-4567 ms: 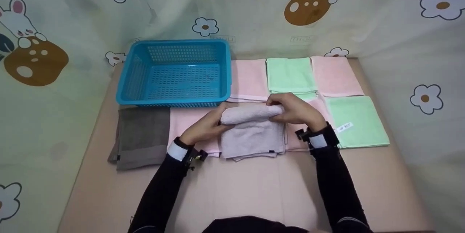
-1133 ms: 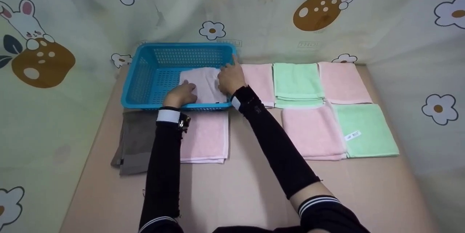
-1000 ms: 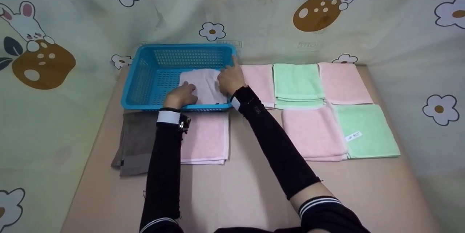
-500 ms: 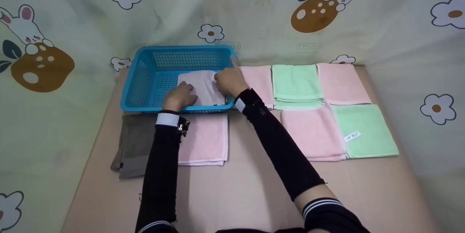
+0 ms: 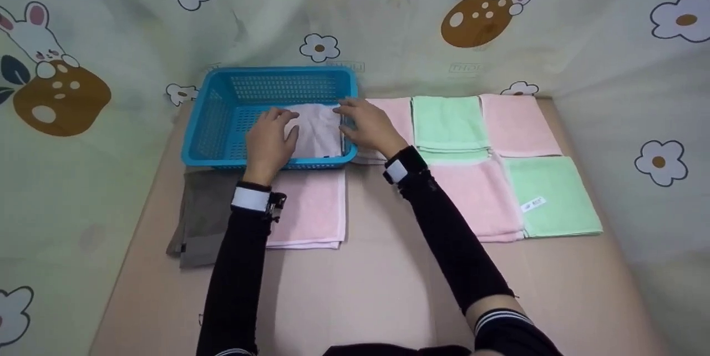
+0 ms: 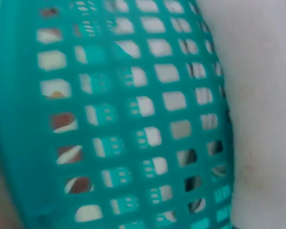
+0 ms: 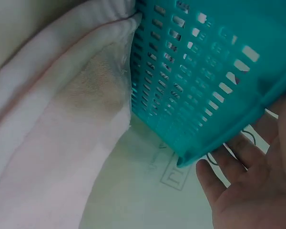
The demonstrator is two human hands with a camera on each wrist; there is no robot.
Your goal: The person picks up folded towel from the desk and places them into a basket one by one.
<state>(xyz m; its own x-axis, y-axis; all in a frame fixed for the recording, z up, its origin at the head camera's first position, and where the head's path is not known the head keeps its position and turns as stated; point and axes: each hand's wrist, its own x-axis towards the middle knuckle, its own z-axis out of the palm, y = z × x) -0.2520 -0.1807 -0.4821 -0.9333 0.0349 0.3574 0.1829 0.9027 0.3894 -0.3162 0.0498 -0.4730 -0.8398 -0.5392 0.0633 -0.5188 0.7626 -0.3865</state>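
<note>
The left hand (image 5: 270,142) has its thumb and fingers parted, bent over the left border of the pale towel (image 5: 317,133), with nothing clamped in it. The right hand (image 5: 370,124) reaches across the right rim of the blue basket (image 5: 283,87), its thumb and fingers likewise parted and holding nothing, the tips by the towel's right border. The two hands are apart, facing each other across the cloth. Whether any fingertips touch it I cannot tell; the left wrist view is blurred and shows mostly basket mesh.

The key relation is this crosswise line: the pale towel lies at three o'clock from the left hand and about nine o'clock from the right, inside the basket near its three o'clock end. The left hand overlaps it more and seems the nearer. The basket's long axis runs nine to three; the towel's is uncertain, its left border being partly covered.

Farther out, clocked from the pale towel, a pink towel (image 5: 308,212) lies at six, a grey towel (image 5: 202,206) near eight, a green towel (image 5: 448,123) at three and another pink one (image 5: 480,201) near four.
</note>
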